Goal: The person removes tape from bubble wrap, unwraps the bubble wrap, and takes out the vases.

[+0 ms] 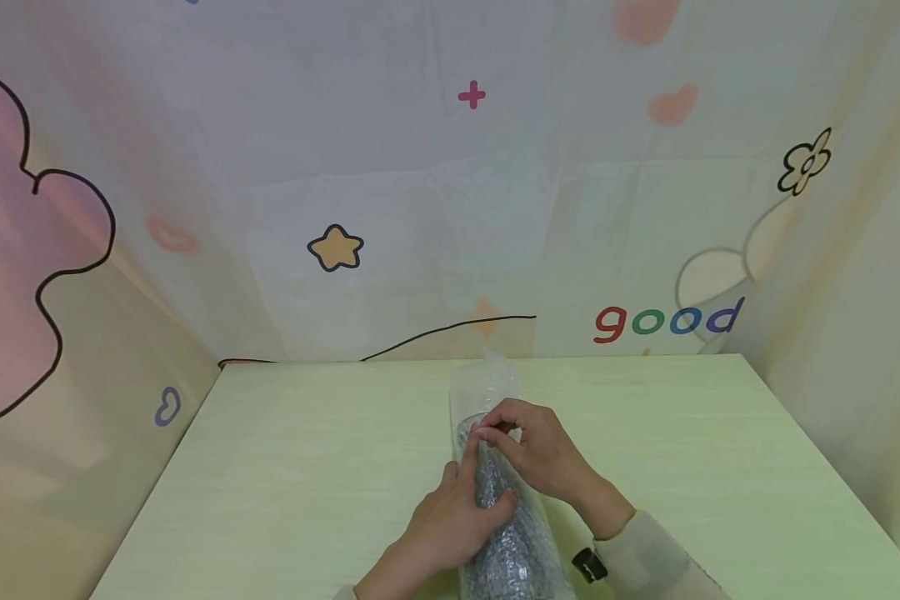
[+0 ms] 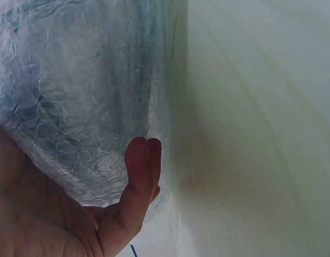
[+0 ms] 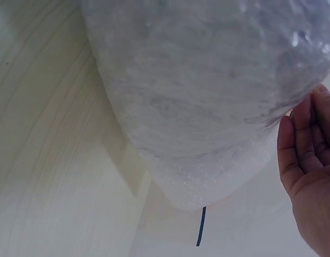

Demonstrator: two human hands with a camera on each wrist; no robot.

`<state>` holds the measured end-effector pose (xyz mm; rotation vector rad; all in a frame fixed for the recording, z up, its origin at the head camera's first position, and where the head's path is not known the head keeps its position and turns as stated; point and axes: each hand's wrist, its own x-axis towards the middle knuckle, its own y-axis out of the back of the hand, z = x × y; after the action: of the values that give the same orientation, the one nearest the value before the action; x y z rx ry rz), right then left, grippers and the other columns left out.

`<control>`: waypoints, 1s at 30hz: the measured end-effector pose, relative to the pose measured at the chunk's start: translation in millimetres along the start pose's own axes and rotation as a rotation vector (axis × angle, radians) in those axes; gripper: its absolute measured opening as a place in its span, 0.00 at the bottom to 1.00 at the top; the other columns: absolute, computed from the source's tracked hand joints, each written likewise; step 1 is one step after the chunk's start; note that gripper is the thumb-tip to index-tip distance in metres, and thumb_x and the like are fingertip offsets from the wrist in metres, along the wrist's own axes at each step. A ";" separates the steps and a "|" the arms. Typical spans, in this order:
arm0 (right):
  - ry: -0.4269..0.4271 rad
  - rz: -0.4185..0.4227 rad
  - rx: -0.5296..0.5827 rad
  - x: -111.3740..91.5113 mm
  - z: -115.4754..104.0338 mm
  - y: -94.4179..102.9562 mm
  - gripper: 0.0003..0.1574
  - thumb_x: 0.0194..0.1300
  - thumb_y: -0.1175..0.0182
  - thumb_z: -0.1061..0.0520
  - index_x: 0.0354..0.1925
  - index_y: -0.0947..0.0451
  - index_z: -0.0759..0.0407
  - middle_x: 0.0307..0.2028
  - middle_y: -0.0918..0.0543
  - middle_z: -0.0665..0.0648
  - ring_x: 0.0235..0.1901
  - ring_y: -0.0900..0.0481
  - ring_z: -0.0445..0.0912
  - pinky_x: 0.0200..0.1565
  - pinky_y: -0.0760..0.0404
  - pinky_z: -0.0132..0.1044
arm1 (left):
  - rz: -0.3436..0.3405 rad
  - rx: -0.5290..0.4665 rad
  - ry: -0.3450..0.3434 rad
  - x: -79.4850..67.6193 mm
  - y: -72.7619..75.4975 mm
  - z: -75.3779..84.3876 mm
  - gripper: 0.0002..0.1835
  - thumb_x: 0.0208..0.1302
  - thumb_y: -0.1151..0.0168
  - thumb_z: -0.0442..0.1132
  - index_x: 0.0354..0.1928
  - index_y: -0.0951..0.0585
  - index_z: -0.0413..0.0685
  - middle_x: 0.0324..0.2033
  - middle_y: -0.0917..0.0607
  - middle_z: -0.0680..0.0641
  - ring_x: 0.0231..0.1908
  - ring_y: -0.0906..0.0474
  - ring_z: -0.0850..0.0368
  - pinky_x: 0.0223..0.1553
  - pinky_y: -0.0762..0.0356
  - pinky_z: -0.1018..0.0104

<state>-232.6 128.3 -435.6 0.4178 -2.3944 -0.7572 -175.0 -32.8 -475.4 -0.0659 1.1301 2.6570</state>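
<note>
A long dark object in clear bubble wrap lies on the table, its narrow end pointing away from me. My left hand holds it from the left, thumb over the top and index finger stretched along it; in the left wrist view other fingers bend against its side. Near the narrow end, my right hand pinches the bubble wrap between thumb and index finger, close to the left index fingertip. The right wrist view shows the wrap bulging beside the right hand. What is inside stays hidden.
A pale wooden table lies beneath the bundle. Behind it hangs a printed curtain with stars, hearts and the word "good", and the cloth continues along both sides. A loose flap of wrap reaches toward the table's back edge.
</note>
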 end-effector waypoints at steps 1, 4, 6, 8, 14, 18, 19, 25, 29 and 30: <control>0.000 -0.001 0.002 0.3 -0.1 -0.1 0.06 0.67 0.40 0.51 0.37 0.17 0.49 0.33 0.15 0.45 0.30 0.24 0.35 0.33 0.22 0.35 | 0.002 0.001 -0.002 0.2 -0.1 0.0 0.48 0.58 0.52 0.75 0.71 0.69 0.84 0.57 0.27 0.41 0.23 0.29 0.54 0.24 0.34 0.61; 0.000 -0.003 0.007 0.8 -0.1 -0.6 0.06 0.67 0.40 0.52 0.37 0.17 0.49 0.34 0.15 0.45 0.30 0.24 0.35 0.34 0.22 0.33 | 0.002 0.000 0.000 0.1 -0.2 -0.1 0.48 0.58 0.52 0.75 0.71 0.70 0.85 0.56 0.27 0.42 0.23 0.30 0.54 0.23 0.34 0.61; 0.002 -0.004 0.007 1.1 0.1 -1.1 0.05 0.67 0.40 0.52 0.37 0.17 0.49 0.34 0.15 0.46 0.30 0.24 0.35 0.34 0.23 0.32 | 0.000 -0.002 0.002 0.3 -0.3 -0.1 0.48 0.58 0.52 0.75 0.71 0.69 0.85 0.55 0.27 0.42 0.23 0.30 0.54 0.23 0.35 0.60; 0.000 -0.004 0.005 1.2 -0.4 -1.2 0.05 0.67 0.39 0.53 0.37 0.17 0.49 0.33 0.15 0.46 0.30 0.24 0.35 0.34 0.23 0.31 | -0.004 -0.002 0.004 0.3 -0.2 0.0 0.48 0.58 0.53 0.75 0.71 0.69 0.85 0.55 0.27 0.42 0.22 0.30 0.53 0.22 0.35 0.60; 0.000 0.011 0.024 3.5 -2.3 -1.1 0.06 0.68 0.40 0.52 0.37 0.17 0.49 0.34 0.15 0.46 0.31 0.22 0.35 0.34 0.22 0.31 | -0.014 -0.004 0.009 0.7 0.6 1.1 0.48 0.58 0.53 0.76 0.72 0.68 0.82 0.54 0.27 0.42 0.21 0.30 0.53 0.21 0.35 0.59; 0.017 0.034 0.057 6.8 -4.7 -0.1 0.07 0.68 0.40 0.51 0.37 0.17 0.49 0.33 0.15 0.46 0.31 0.22 0.37 0.35 0.22 0.32 | -0.016 0.003 0.015 0.7 0.5 1.5 0.48 0.58 0.54 0.77 0.75 0.63 0.77 0.57 0.28 0.42 0.22 0.29 0.52 0.22 0.34 0.59; 0.017 0.039 0.057 7.3 -5.3 0.1 0.07 0.68 0.40 0.51 0.37 0.17 0.49 0.33 0.15 0.46 0.31 0.22 0.38 0.35 0.22 0.32 | -0.019 0.003 0.018 0.8 0.5 1.6 0.49 0.58 0.54 0.77 0.75 0.62 0.75 0.59 0.29 0.42 0.23 0.29 0.52 0.22 0.34 0.59; -0.035 0.047 0.047 6.3 -8.1 1.1 0.04 0.66 0.39 0.58 0.36 0.17 0.50 0.34 0.15 0.50 0.31 0.21 0.41 0.35 0.23 0.32 | -0.012 0.013 0.003 0.7 0.4 0.8 0.49 0.58 0.55 0.77 0.76 0.59 0.70 0.61 0.30 0.41 0.24 0.29 0.55 0.24 0.33 0.60; -0.037 0.047 0.059 5.3 -7.3 1.4 0.04 0.66 0.38 0.58 0.36 0.17 0.49 0.35 0.14 0.51 0.32 0.20 0.42 0.36 0.22 0.32 | -0.003 0.020 -0.005 0.7 0.6 0.5 0.49 0.58 0.55 0.77 0.76 0.58 0.70 0.61 0.29 0.41 0.24 0.29 0.55 0.24 0.33 0.61; -0.033 0.046 0.061 5.2 -7.3 1.7 0.04 0.66 0.38 0.57 0.36 0.17 0.49 0.35 0.14 0.50 0.32 0.20 0.41 0.36 0.22 0.32 | -0.002 0.020 -0.004 0.5 0.7 0.4 0.49 0.58 0.55 0.77 0.76 0.59 0.70 0.61 0.29 0.41 0.24 0.29 0.55 0.24 0.33 0.61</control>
<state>-232.3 124.3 -427.5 0.3763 -2.4543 -0.6770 -175.7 -32.9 -474.7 -0.0578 1.1545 2.6419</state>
